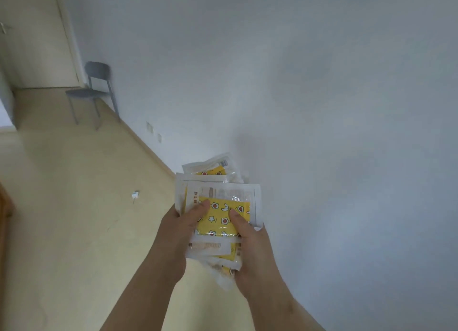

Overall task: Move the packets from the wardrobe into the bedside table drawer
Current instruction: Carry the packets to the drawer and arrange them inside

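Two bare forearms come up from the near edge. L hand (178,229) and R hand (250,244) both grip one untidy stack of packets (223,231), held in mid-air over the floor, close to the foot of the wall. L thumb (200,208) lies flat on the top packet's left part and R thumb (238,219) on its right part. The rest of the fingers curl under the stack and are mostly hidden. So each hand pinches the stack betw. thumb and fingers.

Wall (322,83): pale grey-white, plain, fills the right and far part of the view.

Floor (74,207): pale yellow, smooth, w/ a few faint marks. It runs from near left to the far left corner, w/ a skirting strip (148,150) of the same tone along the wall foot.

Door (32,46): cream, far left, closed, w/ a handle (3,28) at the frame edge.

Chair (91,93): grey, thin metal legs, far left, just beside the wall and to the right of the door.

Packets again: clear-and-white plastic wrappers w/ yellow contents printed w/ fried eggs, moons and stars. They are fanned out, not squared. One sticks out at the far end, showing a barcode label, and others hang crumpled at the near end betw. the wrists. Exact count: can't tell.

Brown wooden edge (5,207): at the left border, mostly cut off.

Two wall sockets (150,127): low on the wall, right of the chair, blurred.

Small white scrap (135,195): on the floor, left of the hands, well apart from them.
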Tool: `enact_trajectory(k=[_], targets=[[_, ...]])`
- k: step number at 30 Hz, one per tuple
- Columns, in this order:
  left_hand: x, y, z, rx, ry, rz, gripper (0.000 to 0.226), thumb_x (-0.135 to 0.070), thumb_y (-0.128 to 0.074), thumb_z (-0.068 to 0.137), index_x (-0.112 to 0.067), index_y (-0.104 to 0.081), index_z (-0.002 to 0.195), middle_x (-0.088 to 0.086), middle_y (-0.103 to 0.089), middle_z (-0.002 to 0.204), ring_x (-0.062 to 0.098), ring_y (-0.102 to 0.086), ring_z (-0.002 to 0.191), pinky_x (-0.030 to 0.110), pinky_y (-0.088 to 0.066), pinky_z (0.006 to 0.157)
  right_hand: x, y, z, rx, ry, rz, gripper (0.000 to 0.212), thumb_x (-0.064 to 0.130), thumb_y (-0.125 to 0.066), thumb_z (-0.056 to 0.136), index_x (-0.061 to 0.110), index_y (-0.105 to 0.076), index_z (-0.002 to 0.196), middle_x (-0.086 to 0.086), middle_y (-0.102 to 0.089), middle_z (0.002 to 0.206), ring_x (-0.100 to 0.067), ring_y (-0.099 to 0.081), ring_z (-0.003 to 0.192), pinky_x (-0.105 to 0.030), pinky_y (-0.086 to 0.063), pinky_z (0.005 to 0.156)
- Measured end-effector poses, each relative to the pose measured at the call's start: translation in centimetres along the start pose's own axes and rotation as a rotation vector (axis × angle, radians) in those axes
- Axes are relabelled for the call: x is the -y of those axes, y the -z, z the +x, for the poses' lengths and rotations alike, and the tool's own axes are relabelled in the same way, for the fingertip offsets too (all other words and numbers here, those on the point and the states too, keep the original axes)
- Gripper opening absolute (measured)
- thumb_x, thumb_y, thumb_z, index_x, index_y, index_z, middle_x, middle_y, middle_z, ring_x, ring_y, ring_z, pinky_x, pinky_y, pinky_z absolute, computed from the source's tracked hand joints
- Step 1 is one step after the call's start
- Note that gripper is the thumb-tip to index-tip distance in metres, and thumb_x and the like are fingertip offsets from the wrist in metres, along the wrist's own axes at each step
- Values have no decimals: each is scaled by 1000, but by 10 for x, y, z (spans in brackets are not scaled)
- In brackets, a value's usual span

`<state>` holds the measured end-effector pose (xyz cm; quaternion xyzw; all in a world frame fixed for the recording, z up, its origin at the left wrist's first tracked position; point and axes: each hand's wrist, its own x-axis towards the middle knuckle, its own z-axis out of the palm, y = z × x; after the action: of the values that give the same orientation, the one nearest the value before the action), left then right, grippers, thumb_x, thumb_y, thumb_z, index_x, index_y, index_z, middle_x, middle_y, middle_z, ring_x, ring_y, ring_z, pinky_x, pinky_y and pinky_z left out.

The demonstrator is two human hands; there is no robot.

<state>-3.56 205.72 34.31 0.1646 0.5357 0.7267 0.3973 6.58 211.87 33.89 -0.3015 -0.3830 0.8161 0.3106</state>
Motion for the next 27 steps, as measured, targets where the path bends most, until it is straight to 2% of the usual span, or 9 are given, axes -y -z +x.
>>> enact_trajectory(k=[5,9,14,19,27], targets=[[-50,34,92,-76,-36,-23,23,-18,-60,87,-12,-67,108,14,-74,97,33,-71,85,41,-59,67,12,-63,99,93,-54,-8,33,14,-62,85,9,-62,118,-20,-71,101,-39,-70,87,-46,-59,66],[-73,80,146,-181,-31,-31,26,-16,-61,85,-6,-66,108,17,-73,97,36,-70,87,46,-56,77,-3,-106,172,177,-158,-54,29,11,-61,85,9,-64,114,-20,-72,99,-39,-70,85,-50,-58,70],[-94,138,222,-366,-87,-24,21,-19,-59,89,-9,-66,106,15,-73,96,35,-71,86,49,-55,80,-30,-163,272,344,-274,-96,33,11,-63,83,11,-63,116,-20,-69,107,-42,-66,96,-61,-50,87],[-124,165,329,-457,-110,-23,23,-21,-58,90,-9,-66,108,16,-73,98,36,-70,88,54,-53,85,-33,-211,393,398,-292,-145,28,11,-61,87,13,-63,115,-19,-70,104,-42,-68,93,-61,-51,83],[-189,229,471,-660,-157,-97,18,-19,-61,88,-12,-66,103,12,-74,94,32,-72,82,41,-58,69,-41,-316,550,506,-404,-237,24,12,-64,87,15,-64,111,-15,-72,99,-38,-70,88,-56,-56,75]])
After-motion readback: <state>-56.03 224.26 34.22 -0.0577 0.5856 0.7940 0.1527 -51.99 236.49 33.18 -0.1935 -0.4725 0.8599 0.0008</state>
